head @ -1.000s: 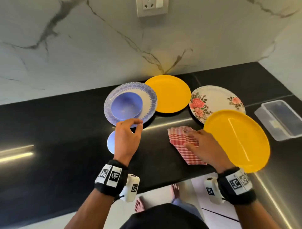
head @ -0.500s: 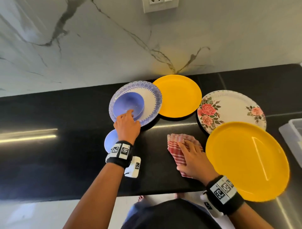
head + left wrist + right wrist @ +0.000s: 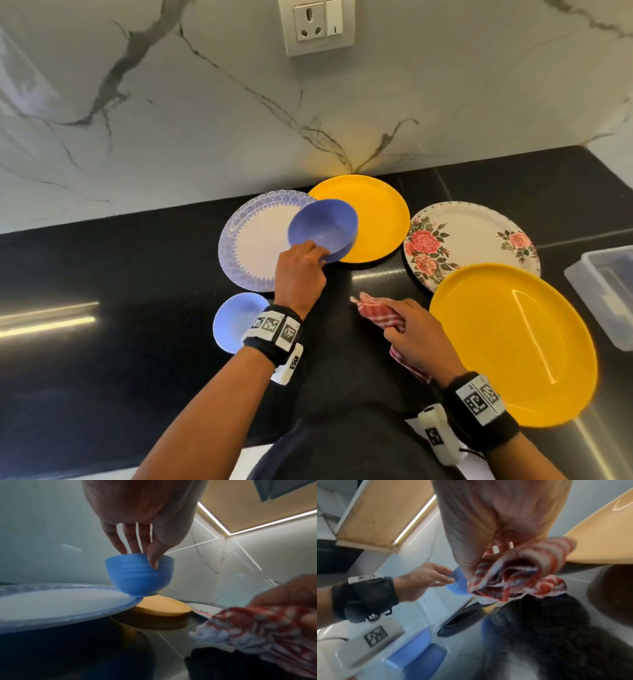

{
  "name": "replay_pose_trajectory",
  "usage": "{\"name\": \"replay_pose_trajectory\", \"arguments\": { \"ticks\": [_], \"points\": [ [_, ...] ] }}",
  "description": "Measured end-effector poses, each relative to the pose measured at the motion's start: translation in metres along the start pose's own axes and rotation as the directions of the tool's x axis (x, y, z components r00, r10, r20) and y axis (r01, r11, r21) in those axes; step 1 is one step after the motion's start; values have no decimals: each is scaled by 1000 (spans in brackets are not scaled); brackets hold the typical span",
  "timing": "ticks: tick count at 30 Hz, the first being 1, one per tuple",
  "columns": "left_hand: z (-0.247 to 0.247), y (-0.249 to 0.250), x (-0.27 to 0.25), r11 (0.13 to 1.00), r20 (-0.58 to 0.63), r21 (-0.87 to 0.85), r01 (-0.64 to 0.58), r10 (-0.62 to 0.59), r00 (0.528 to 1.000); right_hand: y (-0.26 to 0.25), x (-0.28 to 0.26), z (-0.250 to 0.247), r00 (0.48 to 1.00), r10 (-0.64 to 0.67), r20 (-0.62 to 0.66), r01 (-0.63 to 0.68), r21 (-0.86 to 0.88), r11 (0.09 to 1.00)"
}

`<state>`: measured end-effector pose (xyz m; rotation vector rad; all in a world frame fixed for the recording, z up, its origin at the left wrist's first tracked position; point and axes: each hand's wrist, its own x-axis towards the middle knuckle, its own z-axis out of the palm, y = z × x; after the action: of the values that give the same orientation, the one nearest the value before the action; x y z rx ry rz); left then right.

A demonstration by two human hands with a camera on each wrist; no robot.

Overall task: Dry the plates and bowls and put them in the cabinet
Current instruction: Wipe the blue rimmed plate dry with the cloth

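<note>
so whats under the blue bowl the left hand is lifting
The round blue plastic bowl hangs in the left hand, its foot over the edge of the blue-patterned white plate and the round yellow plate. Its underside is hidden.

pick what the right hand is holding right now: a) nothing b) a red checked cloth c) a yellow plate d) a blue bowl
b: the right hand has its fingers curled around the red checked cloth, lifted off the counter, while the blue bowl is in the left hand.
</note>
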<state>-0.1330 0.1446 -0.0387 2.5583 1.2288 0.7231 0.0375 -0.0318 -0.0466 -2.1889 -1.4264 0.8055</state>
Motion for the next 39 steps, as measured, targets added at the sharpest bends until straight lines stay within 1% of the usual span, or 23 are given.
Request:
{"name": "replay_pose_trajectory", "arguments": {
  "ticks": [3, 7, 12, 16, 18, 19, 20, 21, 22, 23, 24, 25, 27, 28, 29, 30, 31, 32, 34, 36, 37, 38, 39],
  "points": [
    [13, 19, 19, 993, 18, -11, -120, 120, 993, -3, -6, -7, 998, 37, -43, -35, 49, 998],
    [32, 38, 40, 975, 89, -15, -220, 220, 971, -6, -18, -11, 995, 59, -79, -51, 103, 993],
    [51, 43, 56, 974, 229, 13, -226, 217, 949, -2, -27, -15, 985, 140, -104, -115, 218, 969],
    [55, 35, 58, 976, 329, -6, -218, 208, 921, -2, -25, -19, 977, 169, -127, -125, 296, 947],
    [53, 28, 57, 980, 321, -74, -187, 201, 925, -5, -23, -21, 976, 178, -128, -126, 336, 933],
    [50, 23, 56, 981, 290, -121, -154, 184, 939, -6, -22, -22, 976, 180, -121, -128, 348, 929],
    [45, 16, 55, 982, 239, -158, -101, 138, 961, -7, -20, -22, 978, 180, -105, -133, 351, 927],
    [39, 7, 54, 982, 177, -186, -29, 62, 982, -9, -18, -22, 980, 178, -87, -136, 355, 925],
    [32, -4, 53, 977, 126, -200, 72, -47, 991, -10, -16, -21, 983, 170, -68, -134, 361, 923],
    [24, -17, 52, 960, 89, -204, 192, -177, 980, -12, -13, -20, 986, 162, -45, -134, 365, 921],
    [15, -32, 50, 925, 61, -199, 325, -319, 946, -15, -10, -20, 988, 153, -23, -133, 378, 916],
    [7, -48, 47, 864, 50, -193, 465, -464, 884, -19, -7, -19, 988, 153, 0, -140, 395, 908],
    [-6, -78, 42, 696, 85, -160, 700, -697, 712, -27, -2, -19, 986, 161, 36, -160, 436, 885],
    [-11, -93, 38, 604, 112, -149, 783, -776, 620, -32, 1, -18, 985, 166, 52, -171, 459, 872],
    [-16, -105, 37, 527, 142, -148, 837, -826, 545, -37, 4, -17, 983, 171, 69, -183, 483, 856],
    [-20, -118, 34, 467, 174, -154, 871, -855, 489, -42, 7, -16, 981, 172, 90, -194, 507, 840],
    [-21, -129, 34, 429, 211, -161, 889, -865, 456, -47, 10, -15, 979, 173, 108, -204, 528, 824],
    [-22, -137, 34, 411, 250, -166, 897, -862, 441, -50, 13, -14, 978, 168, 122, -207, 553, 807],
    [-25, -149, 34, 396, 309, -159, 904, -850, 427, -57, 21, -12, 977, 153, 150, -212, 586, 782],
    [-25, -160, 38, 379, 329, -163, 911, -850, 412, -64, 29, -11, 976, 135, 173, -214, 605, 767],
    [-22, -168, 39, 365, 333, -155, 918, -855, 397, -68, 34, -11, 975, 131, 181, -215, 608, 764],
    [-13, -185, 41, 355, 343, -153, 922, -856, 387, -71, 38, -11, 974, 126, 186, -215, 612, 761],
    [-6, -198, 41, 352, 348, -159, 922, -854, 386, -74, 41, -11, 975, 118, 191, -213, 619, 756]
  ]
}}
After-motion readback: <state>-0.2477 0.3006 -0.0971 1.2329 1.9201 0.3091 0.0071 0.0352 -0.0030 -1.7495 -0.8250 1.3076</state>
